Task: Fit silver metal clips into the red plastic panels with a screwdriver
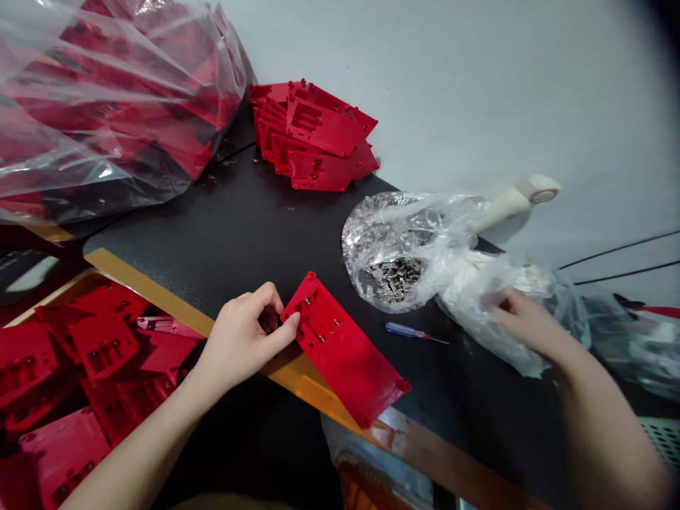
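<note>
My left hand [244, 336] pinches the near-left corner of a red plastic plate [345, 347] that lies flat on the black table [239, 219], partly over its front edge. My right hand [523, 322] reaches into a clear plastic bag [472, 297] to the right; its fingers are hidden by the film and blurred. A second open clear bag [393, 248] beside it holds several small silver metal parts [396, 276]. A small blue-handled screwdriver [411, 331] lies on the table between the plate and the bags.
A stack of red plates [313, 138] sits at the back of the table. A big clear bag of red parts [106, 99] fills the upper left. A bin of red plates [69, 368] stands lower left. Cables [621, 258] run at right.
</note>
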A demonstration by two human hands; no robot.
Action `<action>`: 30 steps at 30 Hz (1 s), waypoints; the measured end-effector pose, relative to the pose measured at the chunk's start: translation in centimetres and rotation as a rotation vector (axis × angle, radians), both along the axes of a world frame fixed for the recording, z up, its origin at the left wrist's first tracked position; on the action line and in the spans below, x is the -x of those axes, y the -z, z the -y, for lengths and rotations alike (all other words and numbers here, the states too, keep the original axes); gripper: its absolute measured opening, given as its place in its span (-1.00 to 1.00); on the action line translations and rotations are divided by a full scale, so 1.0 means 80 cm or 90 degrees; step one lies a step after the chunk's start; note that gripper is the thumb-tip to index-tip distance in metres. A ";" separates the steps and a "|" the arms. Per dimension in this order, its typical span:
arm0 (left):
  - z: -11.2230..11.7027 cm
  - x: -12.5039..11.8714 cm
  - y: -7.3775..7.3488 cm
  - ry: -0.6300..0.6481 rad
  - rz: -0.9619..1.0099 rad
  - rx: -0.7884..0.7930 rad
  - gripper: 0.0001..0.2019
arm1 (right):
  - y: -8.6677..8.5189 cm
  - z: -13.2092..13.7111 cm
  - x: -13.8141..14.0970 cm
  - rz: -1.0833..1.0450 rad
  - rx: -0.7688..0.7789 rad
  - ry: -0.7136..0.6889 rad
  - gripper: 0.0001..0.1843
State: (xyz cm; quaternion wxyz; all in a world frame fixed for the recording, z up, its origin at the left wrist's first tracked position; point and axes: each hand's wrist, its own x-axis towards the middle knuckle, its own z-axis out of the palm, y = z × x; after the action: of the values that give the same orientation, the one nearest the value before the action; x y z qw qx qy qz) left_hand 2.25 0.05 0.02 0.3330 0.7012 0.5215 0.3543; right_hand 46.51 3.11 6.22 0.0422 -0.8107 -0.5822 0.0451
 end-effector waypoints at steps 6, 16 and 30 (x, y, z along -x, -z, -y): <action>0.000 -0.001 0.000 -0.002 -0.004 0.004 -0.75 | -0.020 0.013 -0.002 0.018 0.011 0.146 -0.91; -0.001 0.000 0.000 0.003 0.002 0.000 -0.76 | 0.002 0.007 -0.009 -0.026 0.042 0.115 -0.79; -0.001 -0.001 -0.002 0.001 -0.002 -0.003 -0.76 | -0.025 0.026 0.027 -0.145 -0.272 0.200 -0.72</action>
State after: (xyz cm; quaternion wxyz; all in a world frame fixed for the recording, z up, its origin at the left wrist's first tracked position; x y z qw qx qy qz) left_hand 2.29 0.11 0.22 0.3313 0.7027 0.5205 0.3542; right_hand 44.36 1.04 8.24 0.2836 -0.8534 -0.4373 0.0048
